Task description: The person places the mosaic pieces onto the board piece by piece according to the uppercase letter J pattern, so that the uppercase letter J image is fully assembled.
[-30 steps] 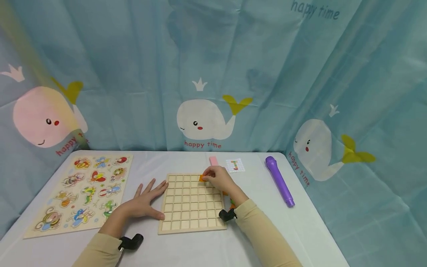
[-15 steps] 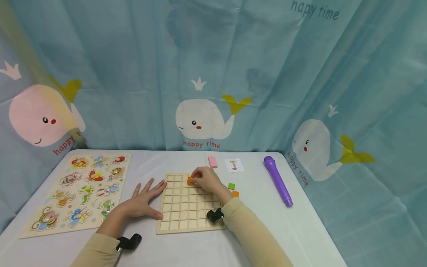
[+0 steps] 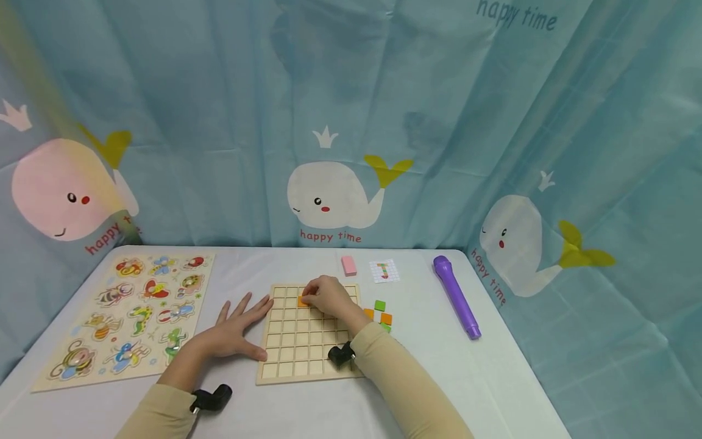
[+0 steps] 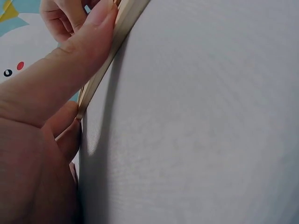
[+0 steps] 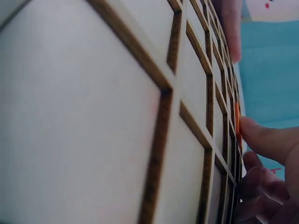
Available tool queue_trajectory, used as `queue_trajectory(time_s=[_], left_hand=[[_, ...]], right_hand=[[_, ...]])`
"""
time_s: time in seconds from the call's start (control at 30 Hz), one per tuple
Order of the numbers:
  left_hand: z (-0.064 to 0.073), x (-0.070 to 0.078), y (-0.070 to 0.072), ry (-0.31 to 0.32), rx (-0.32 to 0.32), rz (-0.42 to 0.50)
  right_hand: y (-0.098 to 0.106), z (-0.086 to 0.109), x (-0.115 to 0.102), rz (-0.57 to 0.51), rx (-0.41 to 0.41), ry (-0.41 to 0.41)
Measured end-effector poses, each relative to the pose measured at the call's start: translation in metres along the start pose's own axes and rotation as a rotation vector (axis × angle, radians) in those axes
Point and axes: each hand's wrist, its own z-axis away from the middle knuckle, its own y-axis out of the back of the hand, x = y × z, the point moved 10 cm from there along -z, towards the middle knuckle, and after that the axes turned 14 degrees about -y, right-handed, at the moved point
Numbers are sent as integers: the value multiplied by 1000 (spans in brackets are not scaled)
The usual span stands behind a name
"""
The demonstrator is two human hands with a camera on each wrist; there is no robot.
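A wooden grid board (image 3: 287,340) with rows of square cells lies on the white table. My right hand (image 3: 330,299) is over its upper part, thumb and fingers pinching an orange square tile (image 3: 302,301) near the back rows. In the right wrist view the thumb tip meets the orange tile (image 5: 238,122) low at the grid, with the other fingers bent below it. My left hand (image 3: 233,332) is spread out flat, its index fingertip and thumb touching the board's left edge. The left wrist view shows that thumb (image 4: 70,70) along the board's side.
Several loose green and orange tiles (image 3: 380,305) lie right of the board. Behind it are a pink block (image 3: 348,266) and a small pattern card (image 3: 384,271). A purple toy microphone (image 3: 457,297) lies far right, an insect puzzle board (image 3: 128,320) at left. A whale-print curtain (image 3: 230,183) hangs behind.
My right hand has moved left across the back of the board with the orange tile, uncovering the loose tiles at right. The left hand keeps its place at the board's edge.
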Motion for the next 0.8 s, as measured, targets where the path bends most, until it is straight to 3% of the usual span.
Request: queue_trajectory(time_s=[0.1, 0.27, 0.8], left_hand=[[0, 0, 1, 2, 3, -1], [0, 1, 2, -4, 10, 2], [0, 1, 3, -37, 33, 13]], right_hand=[[0, 1, -1, 20, -10, 3], [10, 7, 4, -54, -27, -1], [68, 37, 41, -139, 30, -7]])
